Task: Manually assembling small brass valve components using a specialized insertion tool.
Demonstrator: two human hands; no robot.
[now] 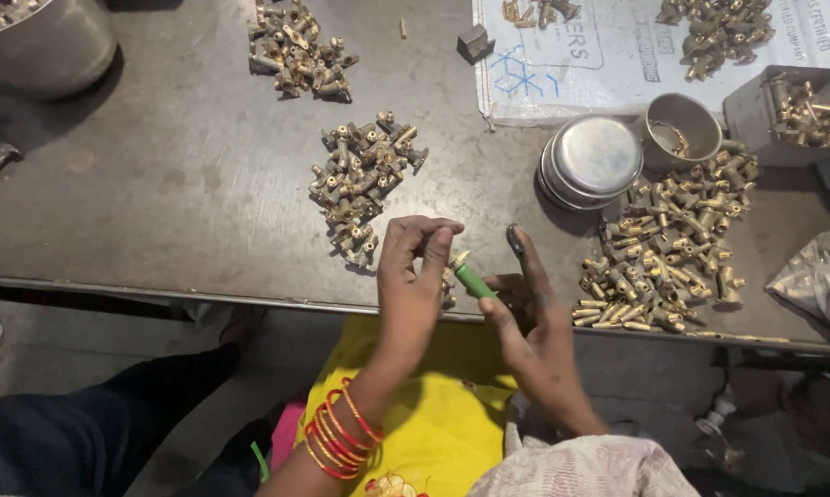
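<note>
At the near edge of the metal table (pixel 157 202), just above my lap, my two hands meet around one small job. My left hand (pixel 413 276) is closed with the fingertips together on a small brass fitting (pixel 455 261), which shows only a little between the fingers, so I cannot tell its full shape. My right hand (pixel 525 317) is clamped on a green-handled tool (pixel 474 281), held between thumb and fingers, with the forefinger standing up and free.

The relation that matters is this: the tool lies with its long axis slanted, from my right hand at lower right up to the fitting at upper left. Its far end seems to touch the fitting, or to be just beside it; the fingers hide the exact contact. So the fitting is to the left of the right grip and a little farther from me, and the left hand is the nearer one to it, in fact holding it.

Beyond my left hand, a heap of brass fittings (pixel 364 175) lies on the table, near. A bigger heap (pixel 663 248) lies to the right of my right hand, also near. Behind that one stand stacked steel bowls (pixel 592 158) and a steel cup (pixel 682 129), well apart from both hands.
</note>
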